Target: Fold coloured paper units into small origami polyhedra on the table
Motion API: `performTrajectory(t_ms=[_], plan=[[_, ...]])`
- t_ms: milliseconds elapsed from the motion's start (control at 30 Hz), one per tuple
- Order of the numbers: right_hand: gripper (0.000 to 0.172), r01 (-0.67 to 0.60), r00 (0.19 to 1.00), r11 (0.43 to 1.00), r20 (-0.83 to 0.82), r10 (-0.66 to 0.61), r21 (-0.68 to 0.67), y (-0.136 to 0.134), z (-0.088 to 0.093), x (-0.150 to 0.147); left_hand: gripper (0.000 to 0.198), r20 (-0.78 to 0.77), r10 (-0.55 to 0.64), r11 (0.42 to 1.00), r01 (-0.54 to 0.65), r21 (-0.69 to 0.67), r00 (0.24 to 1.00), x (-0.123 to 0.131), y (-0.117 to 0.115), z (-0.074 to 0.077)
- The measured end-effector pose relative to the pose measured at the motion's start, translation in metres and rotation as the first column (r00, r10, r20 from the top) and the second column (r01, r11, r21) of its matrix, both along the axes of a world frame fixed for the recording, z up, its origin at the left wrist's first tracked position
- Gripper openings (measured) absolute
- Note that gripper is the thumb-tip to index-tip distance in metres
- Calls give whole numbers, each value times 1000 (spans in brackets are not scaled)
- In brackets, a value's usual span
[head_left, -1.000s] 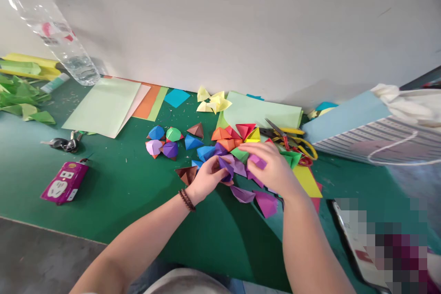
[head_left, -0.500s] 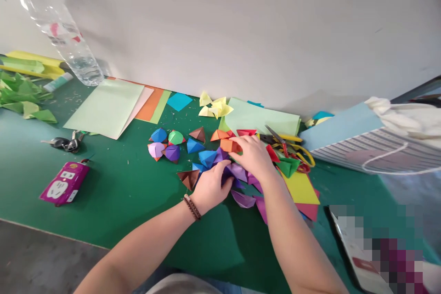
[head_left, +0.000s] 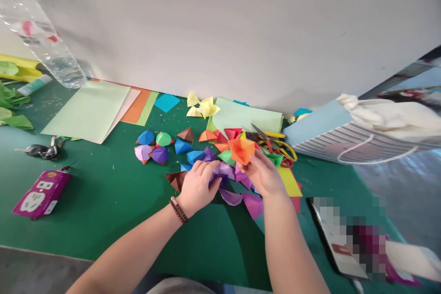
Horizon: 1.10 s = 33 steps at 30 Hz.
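The right hand [head_left: 264, 175] pinches an orange folded-paper piece [head_left: 242, 150], which too tight a squeeze could crumple; whether the left hand [head_left: 200, 186] grips the dark-purple piece [head_left: 224, 178], I cannot tell.

Domed paper pieces [head_left: 145, 137]: I count four, grouped two by two
Orange folded pieces [head_left: 241, 150]: I get at least two; overlaps stop me being exact
Brown folded pieces [head_left: 186, 134]: two that I can see
Blue folded pieces [head_left: 182, 146]: I make out three
Pale yellow folded pieces [head_left: 208, 106]: at least three, overlapping
Purple folded pieces [head_left: 253, 204]: several, too crowded on my feed to number
Scissors [head_left: 263, 136]: at least one pair
Bottle [head_left: 51, 50]: one
Glue stick [head_left: 34, 85]: one
Key bunch [head_left: 43, 150]: one
Striped paper bag [head_left: 344, 140]: one
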State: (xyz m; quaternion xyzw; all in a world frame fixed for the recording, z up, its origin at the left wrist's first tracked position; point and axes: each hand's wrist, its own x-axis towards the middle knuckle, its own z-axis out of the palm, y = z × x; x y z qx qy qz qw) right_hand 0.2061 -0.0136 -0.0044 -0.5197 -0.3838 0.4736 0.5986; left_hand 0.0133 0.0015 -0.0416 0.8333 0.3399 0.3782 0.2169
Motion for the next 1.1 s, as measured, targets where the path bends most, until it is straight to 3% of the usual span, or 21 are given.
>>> performTrajectory(t_ms=[100,200,367,567,833,933,1033,1100], plan=[[25,-27,1000,999,-9,27,-34,-5,0,-4,36,31,-7,1000,7,7,999,-1,-1,5],[29,-90,991,994,97,96,-64,-11,2,-9,42,150,-37,991,56,-124,988,-3,-5,12],[22,-195,881,978,424,209,-78,-20,11,-27,39,402,-59,880,238,-412,914,-4,-7,16],[21,-52,876,997,477,70,-50,-18,10,-40,37,547,-31,749,382,-542,837,-1,-5,15],[23,1,884,996,465,44,-94,-16,0,-40,44,637,47,595,491,-637,770,3,-5,13],[20,-53,835,997,545,76,-59,-19,2,-43,42,578,51,651,412,-638,815,3,-4,12],[27,-232,790,972,574,215,-45,-23,10,-43,39,490,116,743,252,-621,864,1,-1,14],[34,-316,761,948,584,284,-49,-24,16,-35,40,461,176,747,187,-637,870,0,1,17]])
